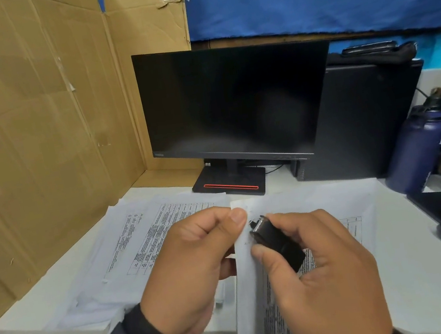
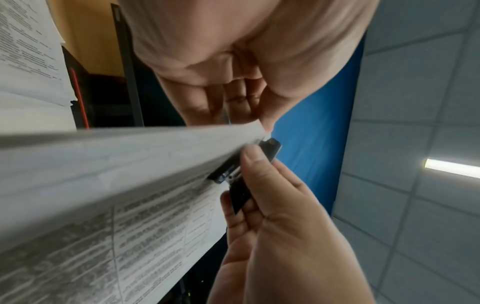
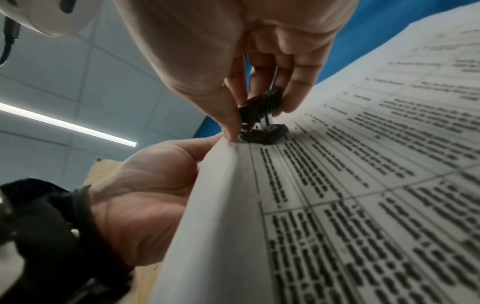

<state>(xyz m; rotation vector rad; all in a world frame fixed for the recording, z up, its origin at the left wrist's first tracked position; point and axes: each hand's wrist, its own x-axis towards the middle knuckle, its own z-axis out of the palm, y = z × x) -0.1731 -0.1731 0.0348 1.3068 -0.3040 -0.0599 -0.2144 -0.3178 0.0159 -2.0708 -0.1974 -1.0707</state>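
I hold a sheaf of printed papers (image 1: 319,203) tilted up over the white desk. My left hand (image 1: 234,222) pinches its top left corner between thumb and fingers. My right hand (image 1: 265,234) grips a small black stapler (image 1: 277,241) with its metal-tipped jaws over that same corner, right beside my left thumb. In the left wrist view the stapler (image 2: 270,147) sits at the edge of the papers (image 2: 103,164). In the right wrist view its lower jaw lies against the printed side of the papers (image 3: 337,185), and the ribbed top of the stapler (image 3: 262,105) sits between my fingers.
More printed sheets (image 1: 143,235) lie on the desk (image 1: 417,266) to the left. A dark monitor (image 1: 232,102) stands behind, beside a black computer case (image 1: 363,117). A cardboard wall (image 1: 37,137) closes the left side. A dark blue bottle (image 1: 417,149) and black gear crowd the right edge.
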